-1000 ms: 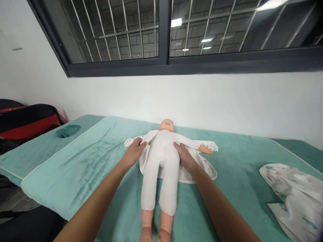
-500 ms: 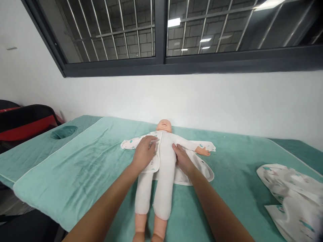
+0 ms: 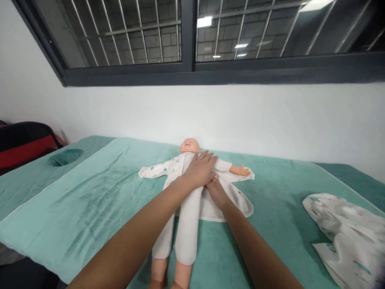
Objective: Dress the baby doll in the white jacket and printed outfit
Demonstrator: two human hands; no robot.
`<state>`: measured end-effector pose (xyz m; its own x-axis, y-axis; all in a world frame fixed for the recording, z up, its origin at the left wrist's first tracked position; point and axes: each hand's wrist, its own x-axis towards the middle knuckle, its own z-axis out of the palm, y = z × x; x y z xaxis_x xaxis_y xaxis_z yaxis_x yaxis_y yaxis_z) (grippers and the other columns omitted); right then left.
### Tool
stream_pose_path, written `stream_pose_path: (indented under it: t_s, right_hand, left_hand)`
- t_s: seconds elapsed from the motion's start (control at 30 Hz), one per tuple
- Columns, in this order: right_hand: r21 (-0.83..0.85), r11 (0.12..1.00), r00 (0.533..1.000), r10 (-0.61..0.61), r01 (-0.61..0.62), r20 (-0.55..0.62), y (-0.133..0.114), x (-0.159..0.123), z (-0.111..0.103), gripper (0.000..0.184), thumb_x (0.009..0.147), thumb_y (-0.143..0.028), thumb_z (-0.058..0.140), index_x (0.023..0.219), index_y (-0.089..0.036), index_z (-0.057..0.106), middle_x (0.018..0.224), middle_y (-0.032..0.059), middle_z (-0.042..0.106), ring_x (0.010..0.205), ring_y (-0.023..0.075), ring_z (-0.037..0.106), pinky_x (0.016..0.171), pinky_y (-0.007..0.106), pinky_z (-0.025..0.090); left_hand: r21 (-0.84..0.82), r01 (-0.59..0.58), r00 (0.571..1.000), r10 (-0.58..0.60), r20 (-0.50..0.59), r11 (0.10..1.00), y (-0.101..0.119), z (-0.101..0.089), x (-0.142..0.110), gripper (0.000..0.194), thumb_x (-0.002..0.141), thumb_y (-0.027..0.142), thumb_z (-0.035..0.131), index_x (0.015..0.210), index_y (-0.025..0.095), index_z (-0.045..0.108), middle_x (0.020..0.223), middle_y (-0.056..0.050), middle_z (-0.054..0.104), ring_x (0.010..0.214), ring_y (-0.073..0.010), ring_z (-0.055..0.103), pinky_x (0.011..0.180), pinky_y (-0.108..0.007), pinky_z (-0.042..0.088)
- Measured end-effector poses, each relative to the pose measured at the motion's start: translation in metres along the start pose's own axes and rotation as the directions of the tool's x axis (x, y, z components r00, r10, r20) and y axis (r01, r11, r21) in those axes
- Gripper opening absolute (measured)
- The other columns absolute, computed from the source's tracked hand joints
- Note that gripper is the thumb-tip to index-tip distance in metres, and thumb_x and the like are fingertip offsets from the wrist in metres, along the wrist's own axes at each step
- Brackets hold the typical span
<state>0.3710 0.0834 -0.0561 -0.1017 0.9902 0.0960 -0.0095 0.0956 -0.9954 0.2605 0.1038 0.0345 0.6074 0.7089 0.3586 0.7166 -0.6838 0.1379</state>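
Note:
A baby doll [image 3: 189,145] with a white cloth body lies on its back on a teal towel [image 3: 90,192], arms spread. A white patterned garment [image 3: 156,170] lies under it, its left flap folded over the chest, its right flap [image 3: 237,200] still spread flat. My left hand [image 3: 201,170] lies flat on the doll's chest, fingers stretched out, pressing the folded flap. My right hand [image 3: 217,192] rests at the doll's right side on the spread flap; its fingers are partly hidden under my left hand.
A second patterned white cloth [image 3: 345,233] lies crumpled at the right on the teal surface. A round face hole [image 3: 65,157] sits at the far left. A red and black chair [image 3: 24,142] stands beyond the left edge. White wall and barred window behind.
My left hand pulled the garment's left flap across the doll's body and slid from its left side onto the chest. My right hand stayed at the right side.

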Motion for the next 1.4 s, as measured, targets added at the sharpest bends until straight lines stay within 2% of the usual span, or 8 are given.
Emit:
stream_pose_path:
  t_s: [0.13,0.3,0.4,0.47,0.63,0.93,1.17,1.4]
  right_hand:
    - [-0.057,0.993,0.989,-0.1,0.107,0.109,-0.007,-0.007,0.002,0.04,0.086,-0.04,0.055,0.12,-0.022,0.063,0.124,0.0047,0.064,0.12,0.0255,0.053,0.106,0.04,0.039]
    - [-0.262,0.926,0.957,-0.232,0.273,0.176,-0.025,-0.006,-0.02,0.035,0.089,-0.04,0.05,0.115,-0.024,0.067,0.123,0.0019,0.064,0.118,0.0224,0.054,0.107,0.035,0.037]
    - [-0.549,0.835,0.983,-0.135,0.044,-0.125,-0.027,0.002,-0.054,0.032,0.086,-0.036,0.049,0.105,-0.02,0.07,0.112,0.0067,0.069,0.106,0.023,0.061,0.096,0.034,0.043]
    - [-0.663,0.731,0.939,-0.093,-0.161,-0.331,-0.025,0.006,-0.076,0.031,0.084,-0.033,0.047,0.1,-0.017,0.069,0.104,0.0115,0.071,0.1,0.0251,0.063,0.086,0.034,0.043]
    - [-0.735,0.631,0.946,-0.004,-0.248,-0.323,-0.017,0.007,-0.095,0.019,0.077,-0.035,0.056,0.077,-0.019,0.066,0.084,0.0081,0.071,0.084,0.0228,0.062,0.073,0.031,0.039]
    - [-0.685,0.723,0.994,0.016,-0.086,-0.108,-0.016,0.009,-0.083,0.021,0.068,-0.039,0.063,0.064,-0.02,0.056,0.065,-0.0018,0.06,0.066,0.0145,0.053,0.062,0.025,0.035]
    - [-0.642,0.763,0.969,-0.09,-0.081,-0.229,-0.021,0.005,-0.096,0.026,0.077,-0.046,0.054,0.076,-0.02,0.06,0.065,0.0004,0.062,0.062,0.0162,0.054,0.057,0.026,0.034]
    - [-0.61,0.79,0.861,-0.274,-0.052,-0.428,-0.024,0.0,-0.106,0.024,0.076,-0.045,0.059,0.078,-0.022,0.066,0.078,0.0035,0.071,0.073,0.0194,0.061,0.065,0.027,0.04]
  left_hand:
    - [0.176,-0.115,0.99,0.099,0.1,0.978,0.0,0.003,0.033,0.03,0.085,0.013,0.05,0.115,0.016,0.051,0.114,-0.012,0.061,0.109,-0.0267,0.056,0.095,-0.045,0.04]
    - [0.237,-0.182,0.977,0.148,0.152,0.954,-0.012,-0.007,0.045,0.023,0.082,0.008,0.048,0.104,0.017,0.051,0.104,-0.011,0.06,0.09,-0.0244,0.059,0.075,-0.036,0.043]
    - [0.263,-0.202,0.974,0.166,0.151,0.944,-0.019,-0.01,0.039,0.026,0.081,0.005,0.047,0.104,0.016,0.051,0.104,-0.011,0.06,0.088,-0.0239,0.058,0.071,-0.035,0.041]
    - [0.284,-0.213,0.973,0.178,0.146,0.935,-0.02,-0.01,0.035,0.031,0.079,0.001,0.044,0.104,0.016,0.051,0.103,-0.01,0.06,0.087,-0.0232,0.058,0.07,-0.034,0.04]
    - [0.303,-0.229,0.971,0.197,0.133,0.925,-0.02,-0.01,0.032,0.033,0.076,-0.001,0.044,0.103,0.017,0.05,0.102,-0.01,0.06,0.085,-0.0229,0.057,0.067,-0.034,0.039]
    - [0.367,-0.253,0.965,0.205,0.165,0.895,-0.021,-0.011,0.033,0.032,0.077,-0.001,0.044,0.103,0.017,0.051,0.1,-0.01,0.06,0.084,-0.0225,0.057,0.065,-0.033,0.038]
    - [0.453,-0.244,0.968,0.183,0.174,0.857,-0.029,-0.018,0.033,0.029,0.08,0.002,0.045,0.105,0.016,0.051,0.1,-0.009,0.06,0.086,-0.0227,0.057,0.066,-0.033,0.04]
    - [0.542,-0.267,0.96,0.169,0.224,0.797,-0.03,-0.029,0.026,0.035,0.08,0.002,0.048,0.111,0.017,0.052,0.103,-0.011,0.06,0.089,-0.0243,0.057,0.069,-0.034,0.039]
